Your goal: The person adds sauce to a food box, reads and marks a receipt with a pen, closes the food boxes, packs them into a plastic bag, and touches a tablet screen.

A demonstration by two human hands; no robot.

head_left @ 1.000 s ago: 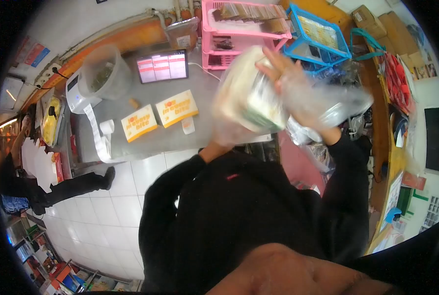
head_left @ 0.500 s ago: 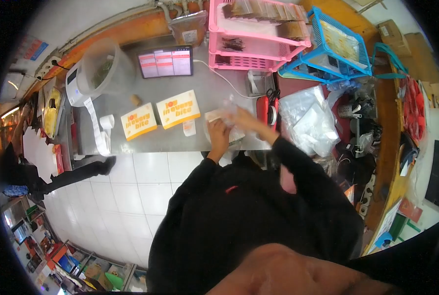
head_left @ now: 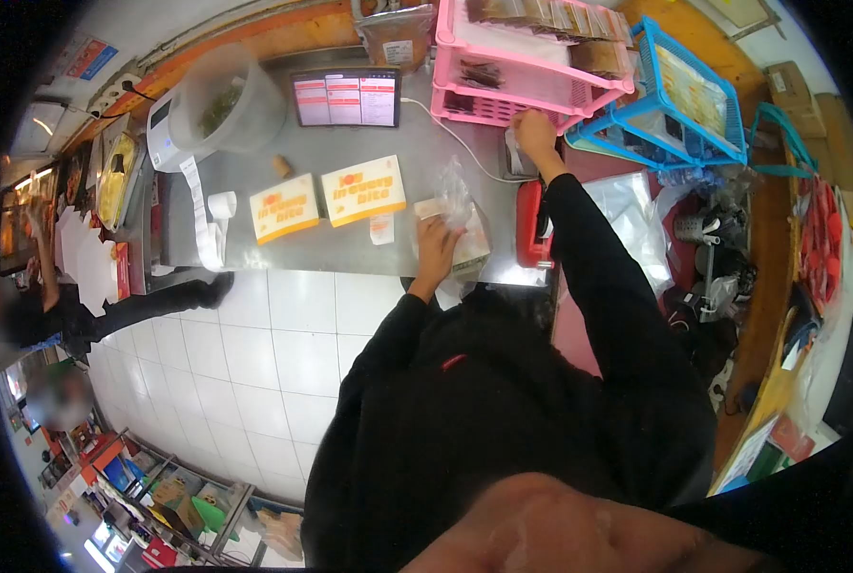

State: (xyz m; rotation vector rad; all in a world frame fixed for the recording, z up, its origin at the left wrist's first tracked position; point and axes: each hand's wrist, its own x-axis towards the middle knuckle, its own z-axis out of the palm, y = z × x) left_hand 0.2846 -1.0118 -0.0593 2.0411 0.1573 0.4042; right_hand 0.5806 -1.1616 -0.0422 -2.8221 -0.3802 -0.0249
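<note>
On the steel counter's front edge stands a clear plastic bag around a whitish pack, its top gathered upward. My left hand has its fingers pinched on the bag. Farther right, my right hand reaches to a small container below the pink rack; its fingers are curled and what they hold, if anything, is hidden. A red tape dispenser lies between the bag and my right sleeve. Two yellow-and-white boxes lie left of the bag.
A tablet, a label printer and a clear tub stand at the back. The pink rack and blue baskets are at the right. Another person's arm shows at far left.
The bagged pack, earlier held up in both hands, now rests on the counter. My right hand has left it and moved up and right to the container. The view has shifted.
</note>
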